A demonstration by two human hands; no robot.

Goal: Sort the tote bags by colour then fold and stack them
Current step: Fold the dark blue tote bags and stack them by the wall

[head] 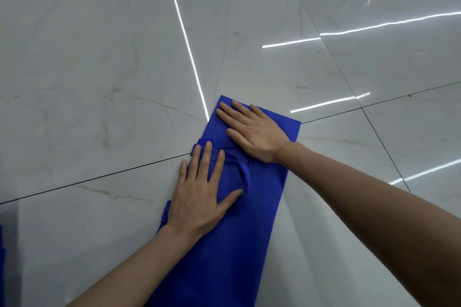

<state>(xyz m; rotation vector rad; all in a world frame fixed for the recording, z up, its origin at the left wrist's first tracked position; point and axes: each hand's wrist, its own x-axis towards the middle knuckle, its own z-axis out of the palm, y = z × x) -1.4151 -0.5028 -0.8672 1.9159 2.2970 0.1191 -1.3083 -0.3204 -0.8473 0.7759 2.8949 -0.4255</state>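
A blue tote bag [239, 244] lies flat on the glossy tiled floor, folded lengthwise into a long narrow strip that runs from the bottom centre up to the middle of the view. Its handle loop [245, 174] lies folded on top of the fabric. My left hand [199, 194] presses flat on the bag's left side beside the handle, fingers straight and spread. My right hand [249, 129] presses flat on the bag's far end, fingers straight and pointing left.
The white marble-look floor [99, 70] with dark grout lines surrounds the bag on all sides. A sliver of more blue fabric [2, 262] shows at the bottom left edge. Ceiling lights reflect as bright streaks on the tiles.
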